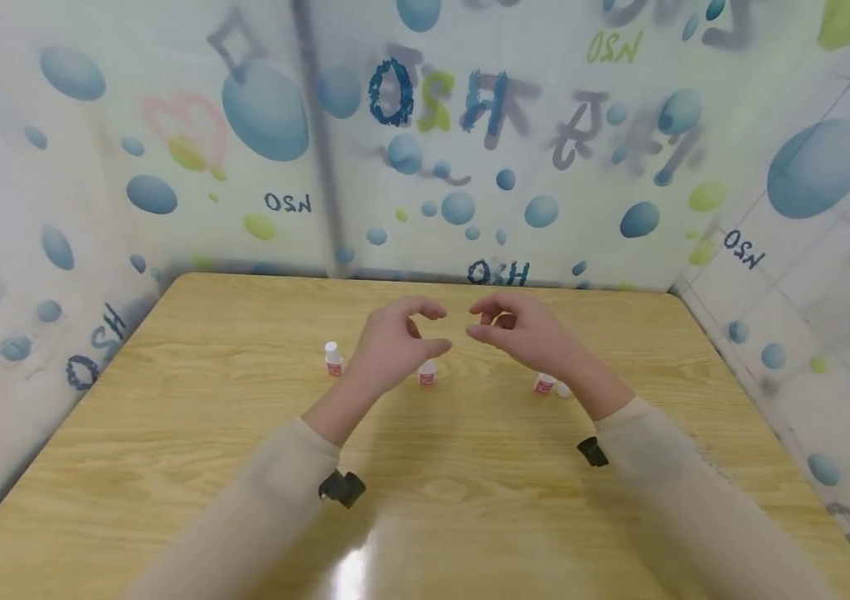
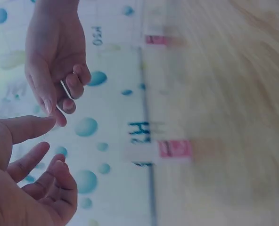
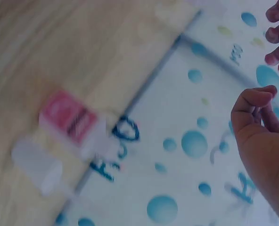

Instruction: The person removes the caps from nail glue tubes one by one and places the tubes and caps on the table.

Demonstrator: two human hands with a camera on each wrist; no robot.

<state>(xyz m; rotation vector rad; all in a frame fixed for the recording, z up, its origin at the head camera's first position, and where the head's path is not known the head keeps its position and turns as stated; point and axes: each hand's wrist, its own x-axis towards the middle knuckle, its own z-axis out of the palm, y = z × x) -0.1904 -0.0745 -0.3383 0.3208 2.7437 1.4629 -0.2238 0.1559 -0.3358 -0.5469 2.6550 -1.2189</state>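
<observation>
My left hand [image 1: 391, 346] hovers above the table with thumb and fingers curved apart and nothing between them. Facing it, my right hand [image 1: 526, 329] is also raised, its fingers loosely bent and holding nothing. A small gap separates the fingertips of the two hands in the head view. Partly covered by my left thumb is a small white bottle [image 1: 427, 375] with a red label. Another such bottle [image 1: 333, 362], white-topped, stands left of that hand. Under my right wrist is a third bottle [image 1: 544, 383], beside a white cap [image 3: 38, 165] with a thin stem.
The wood-grain table [image 1: 455, 500] reaches back to a wall covering [image 1: 462, 179] printed with blue and green drops and letters. Similar covering closes in the left and right sides. Small black devices sit at both cuffs.
</observation>
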